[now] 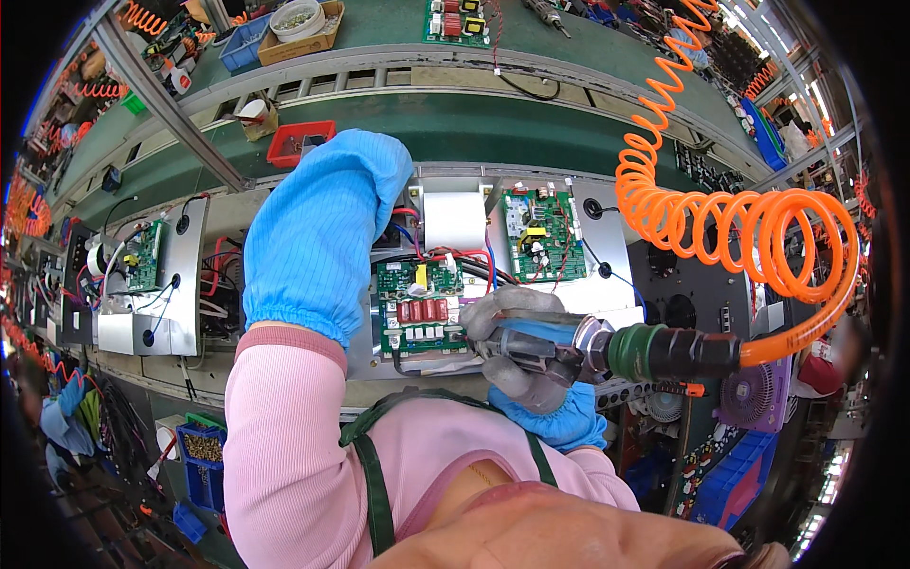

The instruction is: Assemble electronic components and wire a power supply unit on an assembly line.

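Observation:
My right hand (523,353), in a grey work glove, wraps round a pneumatic driver (654,353) with a metal body and a green band; an orange coiled air hose (739,232) runs from its rear end. The tool lies over the right edge of a green circuit board (417,305) with red components, and its tip is hidden. My left arm, in a blue sleeve cover (318,232), reaches over the left side of the same metal chassis (609,302); the hand itself is hidden behind the sleeve. Beside a white block (453,220) sits a second green board (542,233).
To the left stands another chassis (180,308) with boards and cables. A red bin (300,144) lies beyond my left arm. Farther off, a bench (607,47) carries a blue bin (245,43) and another board. A purple fan (754,391) is at the right.

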`<state>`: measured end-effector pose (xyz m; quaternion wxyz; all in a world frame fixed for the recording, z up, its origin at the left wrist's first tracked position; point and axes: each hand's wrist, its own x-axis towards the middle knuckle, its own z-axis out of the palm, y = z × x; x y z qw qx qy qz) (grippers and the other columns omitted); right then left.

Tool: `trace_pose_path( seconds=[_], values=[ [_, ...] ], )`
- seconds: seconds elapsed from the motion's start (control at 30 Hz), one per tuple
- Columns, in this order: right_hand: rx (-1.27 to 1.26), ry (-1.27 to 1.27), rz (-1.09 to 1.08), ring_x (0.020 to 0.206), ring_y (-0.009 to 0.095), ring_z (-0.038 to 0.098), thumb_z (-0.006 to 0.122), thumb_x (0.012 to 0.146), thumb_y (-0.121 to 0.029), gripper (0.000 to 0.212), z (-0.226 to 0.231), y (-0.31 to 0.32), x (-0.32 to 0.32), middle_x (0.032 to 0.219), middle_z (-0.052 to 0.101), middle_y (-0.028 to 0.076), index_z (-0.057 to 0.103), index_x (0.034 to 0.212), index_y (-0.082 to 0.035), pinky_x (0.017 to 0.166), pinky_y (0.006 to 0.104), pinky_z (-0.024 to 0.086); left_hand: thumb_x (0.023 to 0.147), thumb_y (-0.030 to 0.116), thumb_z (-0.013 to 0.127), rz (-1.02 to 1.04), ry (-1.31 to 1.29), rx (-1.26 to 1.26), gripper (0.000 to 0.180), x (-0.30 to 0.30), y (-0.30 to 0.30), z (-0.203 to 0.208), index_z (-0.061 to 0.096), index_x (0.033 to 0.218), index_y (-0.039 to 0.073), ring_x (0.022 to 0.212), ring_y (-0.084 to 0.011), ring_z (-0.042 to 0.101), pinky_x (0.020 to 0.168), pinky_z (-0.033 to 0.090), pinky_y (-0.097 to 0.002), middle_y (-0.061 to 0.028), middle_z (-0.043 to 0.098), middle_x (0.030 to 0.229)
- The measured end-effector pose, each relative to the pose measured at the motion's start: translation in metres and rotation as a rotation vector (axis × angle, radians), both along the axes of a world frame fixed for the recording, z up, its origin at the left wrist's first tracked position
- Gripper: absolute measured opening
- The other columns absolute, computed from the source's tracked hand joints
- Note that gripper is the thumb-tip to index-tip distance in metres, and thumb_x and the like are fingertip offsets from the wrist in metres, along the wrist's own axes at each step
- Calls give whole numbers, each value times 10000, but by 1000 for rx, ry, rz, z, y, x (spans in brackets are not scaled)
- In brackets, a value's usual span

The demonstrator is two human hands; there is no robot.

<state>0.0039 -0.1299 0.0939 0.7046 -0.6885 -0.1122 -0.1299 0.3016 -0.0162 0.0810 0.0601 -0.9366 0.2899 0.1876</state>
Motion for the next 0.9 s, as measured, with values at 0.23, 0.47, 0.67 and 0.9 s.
trace_pose_path(
  seconds=[0.23,0.47,0.67,0.9],
  values=[
    [149,-11,-58,872,202,604,777,712,-294,385,2,7,-1,873,601,89,594,876,1,808,346,498,718,273,676,34,63,8,267,52,-16,-62,721,914,98,852,-333,656,736,513,-400,-151,685,966],
    [204,67,7,872,207,603,768,727,-281,388,4,7,-6,883,596,97,582,906,9,819,356,497,692,281,702,50,124,17,268,103,-43,-113,729,888,101,829,-324,661,715,514,-401,-149,690,945],
    [234,2,-112,865,201,597,771,716,-256,375,-8,11,-6,883,592,98,577,904,6,847,357,488,595,226,752,81,191,-100,287,108,-48,-129,739,853,101,812,-300,662,687,510,-400,-148,692,921],
    [116,-12,50,862,193,579,735,740,-190,329,0,1,-1,898,586,87,574,942,13,834,376,479,588,192,748,-127,124,-134,291,122,-61,-163,738,864,98,810,-303,665,693,511,-398,-155,692,904]
  ],
)
